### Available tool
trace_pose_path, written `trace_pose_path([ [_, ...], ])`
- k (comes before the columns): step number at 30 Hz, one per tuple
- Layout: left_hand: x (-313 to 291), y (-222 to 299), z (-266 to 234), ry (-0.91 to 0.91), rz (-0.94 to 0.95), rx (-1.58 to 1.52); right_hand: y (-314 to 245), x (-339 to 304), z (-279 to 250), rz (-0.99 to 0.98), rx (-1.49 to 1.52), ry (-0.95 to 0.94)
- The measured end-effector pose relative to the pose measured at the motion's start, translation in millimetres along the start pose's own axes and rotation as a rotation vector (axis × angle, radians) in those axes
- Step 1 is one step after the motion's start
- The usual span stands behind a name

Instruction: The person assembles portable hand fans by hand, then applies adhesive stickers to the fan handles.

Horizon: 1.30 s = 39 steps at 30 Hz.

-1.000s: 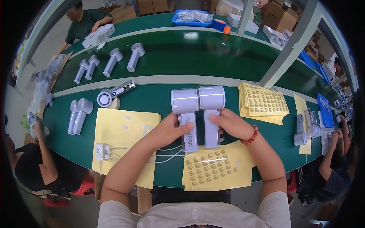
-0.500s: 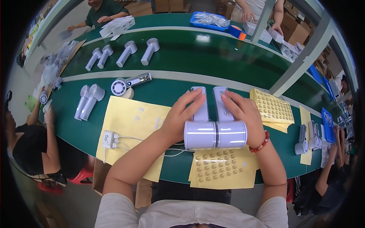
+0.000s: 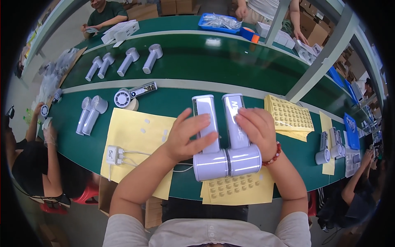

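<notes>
Two pale lavender handheld fans lie side by side before me, round heads touching and nearest my body, handles pointing away. Across the handle of the left fan (image 3: pixel 210 165) stretches my left hand (image 3: pixel 187 138), its fingers partly spread and its palm at the fan's outer side. My right hand (image 3: pixel 259 133) wraps the outer side of the right fan (image 3: pixel 244 161), fingertips on the handle's lettered face. Beneath the fan heads is a yellow sticker sheet (image 3: pixel 234 195) with rows of small marks, partly hidden. A red beaded bracelet circles my right wrist.
A white charger (image 3: pixel 113 155) with cables rests on yellow paper (image 3: pixel 138 121) at left. More fans (image 3: pixel 95 113) and a fan with an exposed handle interior (image 3: pixel 123 98) stand beyond. A sticker stack (image 3: pixel 290 117) lies right, near a slanted post (image 3: pixel 321 61). Co-workers sit on both sides.
Both fans have tilted and their heads have come nearer my body, with more of the handles showing. My left fingers have slid down the handle and spread apart.
</notes>
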State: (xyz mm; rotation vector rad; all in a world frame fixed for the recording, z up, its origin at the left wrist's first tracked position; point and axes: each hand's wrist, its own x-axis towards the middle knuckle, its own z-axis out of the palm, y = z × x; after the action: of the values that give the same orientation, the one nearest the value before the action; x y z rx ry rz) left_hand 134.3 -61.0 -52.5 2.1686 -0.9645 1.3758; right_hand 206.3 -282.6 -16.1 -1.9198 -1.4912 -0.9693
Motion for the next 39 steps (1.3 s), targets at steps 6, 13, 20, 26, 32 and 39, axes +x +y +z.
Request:
trace_pose_path([
  [6,8,-13,19,0.233,-1.148,-0.805,23,-22,16,0.934,1.076,0.034],
  [13,6,-36,8,0.263,-1.439,-1.633,24,-16,22,1.306,1.724,0.036],
  [20,8,-50,-2,-0.071,-1.506,-0.828,36,-12,33,1.401,1.453,-0.170],
  [26,5,-57,2,-0.217,-1.310,-0.107,30,15,62,1.178,0.816,-0.420],
  [32,-16,-66,0,-0.368,-1.138,0.234,14,37,105,0.902,0.401,-0.383],
  [39,-9,-53,3,-0.374,-1.069,0.311,5,30,71,0.715,-0.025,-0.506],
])
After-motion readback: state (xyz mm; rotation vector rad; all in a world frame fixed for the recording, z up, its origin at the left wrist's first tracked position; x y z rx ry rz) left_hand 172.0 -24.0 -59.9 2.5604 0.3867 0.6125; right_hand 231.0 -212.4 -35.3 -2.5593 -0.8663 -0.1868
